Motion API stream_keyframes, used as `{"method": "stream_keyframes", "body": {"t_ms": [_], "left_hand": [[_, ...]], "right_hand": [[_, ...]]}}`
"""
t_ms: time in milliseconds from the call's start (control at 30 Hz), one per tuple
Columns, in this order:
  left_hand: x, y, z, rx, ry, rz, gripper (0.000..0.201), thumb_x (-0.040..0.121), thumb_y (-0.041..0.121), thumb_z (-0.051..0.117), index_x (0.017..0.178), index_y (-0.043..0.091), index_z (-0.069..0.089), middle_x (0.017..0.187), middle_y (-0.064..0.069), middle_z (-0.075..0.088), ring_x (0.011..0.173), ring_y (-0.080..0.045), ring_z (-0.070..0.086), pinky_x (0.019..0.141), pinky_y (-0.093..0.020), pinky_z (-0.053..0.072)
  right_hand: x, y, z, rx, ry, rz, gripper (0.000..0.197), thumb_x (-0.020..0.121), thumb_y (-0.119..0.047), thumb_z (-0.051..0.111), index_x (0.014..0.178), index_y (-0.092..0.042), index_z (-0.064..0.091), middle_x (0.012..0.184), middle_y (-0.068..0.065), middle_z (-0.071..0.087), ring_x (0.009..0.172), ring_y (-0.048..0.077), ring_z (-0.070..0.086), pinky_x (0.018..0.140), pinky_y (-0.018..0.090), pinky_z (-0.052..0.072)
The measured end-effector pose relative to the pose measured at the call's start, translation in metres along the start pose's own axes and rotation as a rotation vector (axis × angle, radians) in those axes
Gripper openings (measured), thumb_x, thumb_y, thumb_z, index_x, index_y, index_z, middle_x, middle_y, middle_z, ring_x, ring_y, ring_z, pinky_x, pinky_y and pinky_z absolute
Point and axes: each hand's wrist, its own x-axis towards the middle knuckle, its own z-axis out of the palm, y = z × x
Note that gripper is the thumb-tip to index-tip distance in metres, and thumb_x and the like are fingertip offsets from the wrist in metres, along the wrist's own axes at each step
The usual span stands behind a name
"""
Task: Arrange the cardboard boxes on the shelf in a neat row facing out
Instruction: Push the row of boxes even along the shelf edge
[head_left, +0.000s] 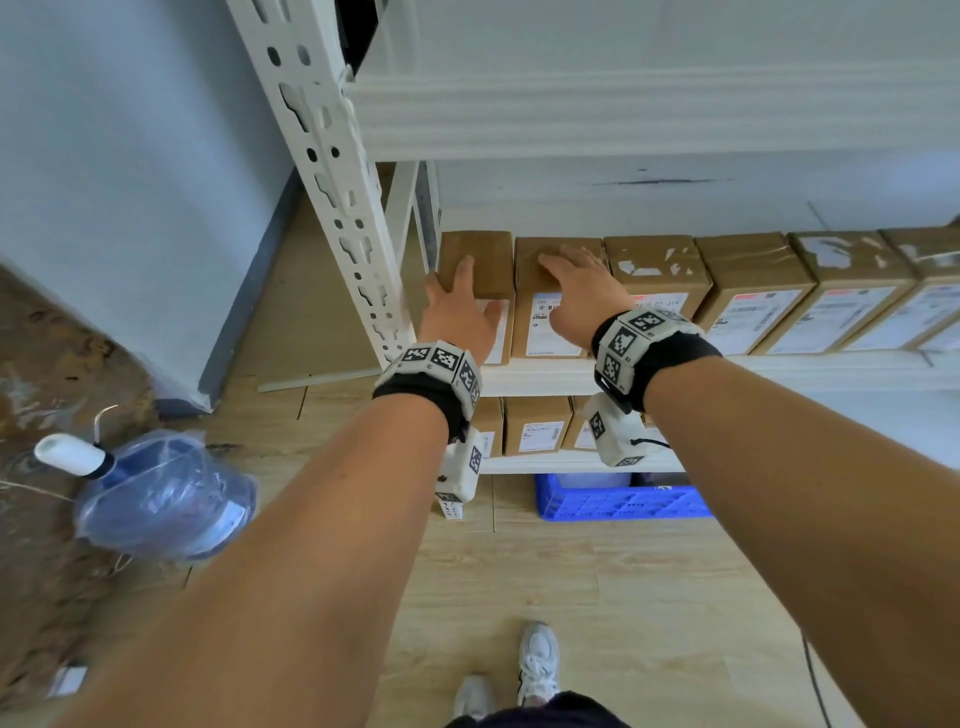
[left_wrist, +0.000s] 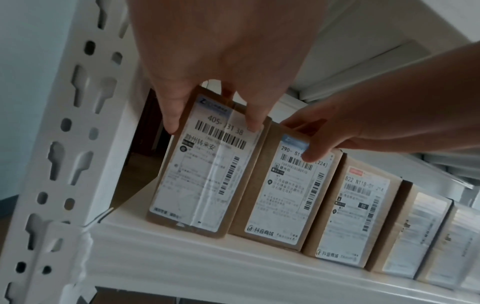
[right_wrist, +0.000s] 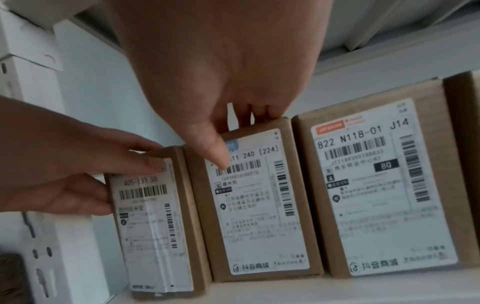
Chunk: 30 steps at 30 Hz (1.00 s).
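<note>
A row of brown cardboard boxes with white shipping labels facing out stands on the white shelf board (head_left: 545, 376). My left hand (head_left: 462, 291) grips the leftmost box (head_left: 485, 254) (left_wrist: 202, 174): fingers over its top, thumb (left_wrist: 253, 123) on the front label. My right hand (head_left: 569, 291) holds the second box (head_left: 550, 332) (right_wrist: 259, 216) the same way, with its thumb (right_wrist: 217, 154) on the label. The two boxes stand upright, side against side. A third box (head_left: 657, 270) (right_wrist: 384, 195) stands just right of them.
The white perforated upright (head_left: 337, 208) stands close to the left of the leftmost box. An upper shelf board (head_left: 623, 114) hangs above the row. More boxes (head_left: 852, 291) continue right. Below are smaller boxes (head_left: 537, 423), a blue crate (head_left: 623, 501) and a water bottle (head_left: 161, 493) on the floor.
</note>
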Motion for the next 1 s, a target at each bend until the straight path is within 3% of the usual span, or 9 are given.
{"method": "stream_keyframes", "body": {"t_ms": [167,267,467,533,633,700,833,1000], "left_hand": [[0.005,-0.004,0.001,-0.064,0.018,0.022,0.065,0.096,0.041,0.050,0.151,0.033,0.016,0.153,-0.016,0.019,0.116,-0.036,0.056,0.099,-0.042,0.049],[0.006,-0.008,0.000,-0.061,0.041,0.038,0.062,0.096,0.038,0.051,0.150,0.033,0.020,0.149,-0.017,0.025,0.117,-0.036,0.056,0.100,-0.043,0.048],[0.006,-0.008,-0.003,-0.001,0.060,0.052,0.055,0.097,0.034,0.050,0.147,0.031,0.026,0.145,-0.017,0.030,0.116,-0.038,0.055,0.102,-0.044,0.044],[0.008,-0.006,-0.004,0.099,0.067,0.068,0.054,0.098,0.034,0.049,0.147,0.027,0.027,0.149,-0.018,0.026,0.126,-0.038,0.048,0.107,-0.044,0.038],[0.012,-0.006,-0.007,0.216,0.073,0.148,0.058,0.097,0.031,0.051,0.148,0.019,0.026,0.160,-0.013,0.010,0.147,-0.035,0.017,0.117,-0.047,0.025],[0.014,-0.006,-0.008,0.329,0.072,0.198,0.065,0.095,0.028,0.053,0.150,0.012,0.022,0.162,-0.009,0.008,0.151,-0.029,0.005,0.121,-0.046,0.011],[0.013,0.003,-0.010,0.421,0.098,0.231,0.077,0.085,0.018,0.059,0.150,0.007,0.020,0.159,-0.010,0.020,0.150,-0.027,0.009,0.122,-0.046,0.005],[0.010,0.017,-0.011,0.464,0.043,0.277,0.083,0.086,0.026,0.060,0.153,0.011,0.014,0.160,-0.014,0.014,0.150,-0.032,0.009,0.122,-0.048,0.004]], "right_hand": [[0.001,0.007,-0.008,0.044,-0.010,-0.028,0.072,0.083,0.005,0.047,0.147,-0.023,0.034,0.158,0.000,0.021,0.145,0.022,0.022,0.114,0.035,0.029],[0.002,0.008,-0.009,0.074,0.012,-0.033,0.065,0.085,0.006,0.047,0.144,-0.024,0.041,0.154,0.000,0.029,0.139,0.022,0.035,0.108,0.031,0.033],[0.008,0.005,-0.006,0.083,0.043,-0.047,0.055,0.089,0.002,0.049,0.138,-0.022,0.046,0.146,0.001,0.040,0.129,0.023,0.045,0.103,0.033,0.040],[0.007,0.004,-0.005,0.081,0.050,-0.047,0.054,0.089,0.002,0.050,0.137,-0.022,0.046,0.144,0.001,0.042,0.127,0.023,0.046,0.103,0.034,0.041],[0.007,0.004,-0.006,0.075,0.054,-0.042,0.054,0.088,0.001,0.051,0.137,-0.021,0.045,0.143,0.002,0.043,0.127,0.023,0.046,0.102,0.034,0.042],[0.006,0.003,-0.008,0.074,0.044,-0.034,0.056,0.087,0.002,0.050,0.138,-0.021,0.045,0.142,0.003,0.043,0.126,0.023,0.046,0.102,0.034,0.042],[0.001,0.001,-0.010,0.090,0.063,0.006,0.066,0.081,0.005,0.051,0.142,-0.019,0.041,0.146,0.005,0.040,0.133,0.025,0.041,0.106,0.037,0.041],[-0.011,0.007,-0.016,0.102,0.127,0.079,0.072,0.079,0.005,0.053,0.145,-0.021,0.036,0.150,0.006,0.034,0.134,0.026,0.039,0.099,0.035,0.044]]}}
